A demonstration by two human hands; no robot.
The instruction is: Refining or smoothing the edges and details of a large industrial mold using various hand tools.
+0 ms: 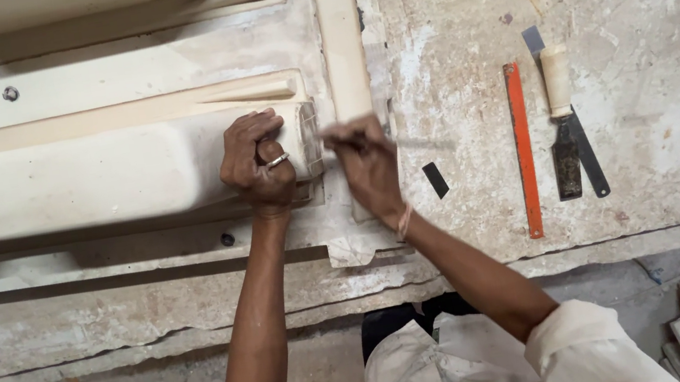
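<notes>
Head view showed the left hand (261, 160) clamped over the right end of a long, rounded cream plaster block (110, 175), a ring on one finger. The block lay lengthwise in a pale mould frame (112, 72) on a rough stone slab (614, 84). The right hand (368, 164) was pinched shut around a thin pencil-like tool (331, 136), its tip touching the block's end face. Well to the right on the slab lay an orange hacksaw blade (522, 148), a chisel with a pale handle (562, 115), a dark blade (589, 156) and a small black piece (436, 179).
</notes>
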